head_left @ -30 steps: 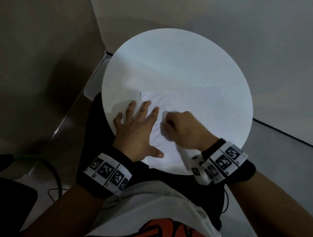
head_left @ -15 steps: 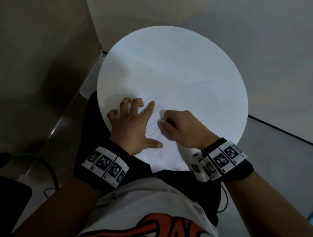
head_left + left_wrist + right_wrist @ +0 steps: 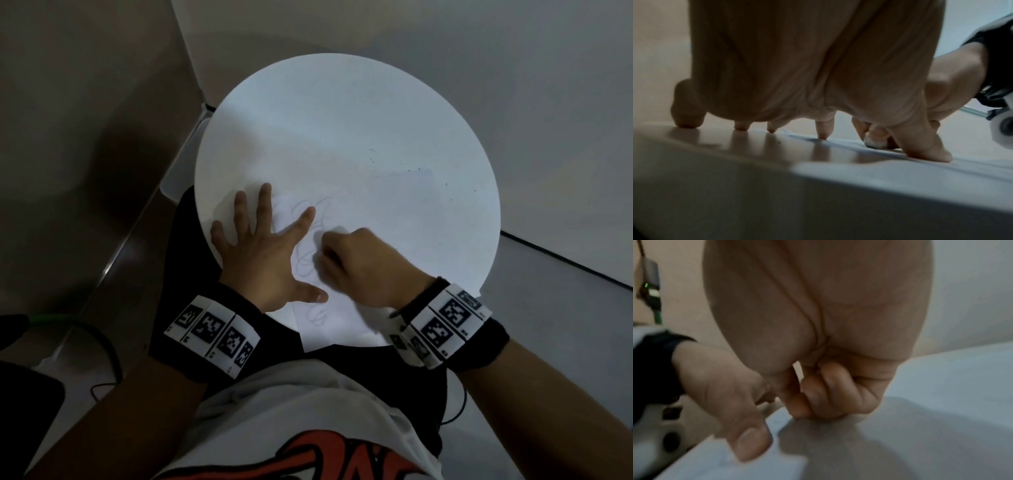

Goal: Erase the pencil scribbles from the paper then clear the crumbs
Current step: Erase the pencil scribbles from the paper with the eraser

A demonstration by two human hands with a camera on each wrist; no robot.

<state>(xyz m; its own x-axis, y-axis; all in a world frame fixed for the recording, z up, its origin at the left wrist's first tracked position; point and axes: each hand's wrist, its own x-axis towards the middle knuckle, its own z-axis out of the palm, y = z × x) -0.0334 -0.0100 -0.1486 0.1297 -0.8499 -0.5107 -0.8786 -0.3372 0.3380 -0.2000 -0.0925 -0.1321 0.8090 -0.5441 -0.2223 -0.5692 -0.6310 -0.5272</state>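
A white paper [image 3: 394,233] lies on the round white table [image 3: 342,120], its near corner hanging over the table's edge. Faint pencil scribbles [image 3: 305,260] run between my hands. My left hand [image 3: 263,250] lies spread on the paper's left side, its fingertips [image 3: 823,135] pressing down. My right hand [image 3: 356,263] is curled, knuckles up, and pinches a small whitish eraser [image 3: 875,142] against the paper beside the left thumb [image 3: 748,434]. In the head view the eraser is hidden under the right fingers. Dark crumbs [image 3: 411,169] dot the far right of the table.
The table's near edge sits over my lap and white shirt [image 3: 308,411]. A grey floor and wall surround the table. Black and green cables [image 3: 51,322] lie on the floor at the left.
The right hand has stayed on the scribbles, shifting only a little between frames. My left hand keeps pressing the paper, its fingers now spread wider. The head view has shifted slightly.
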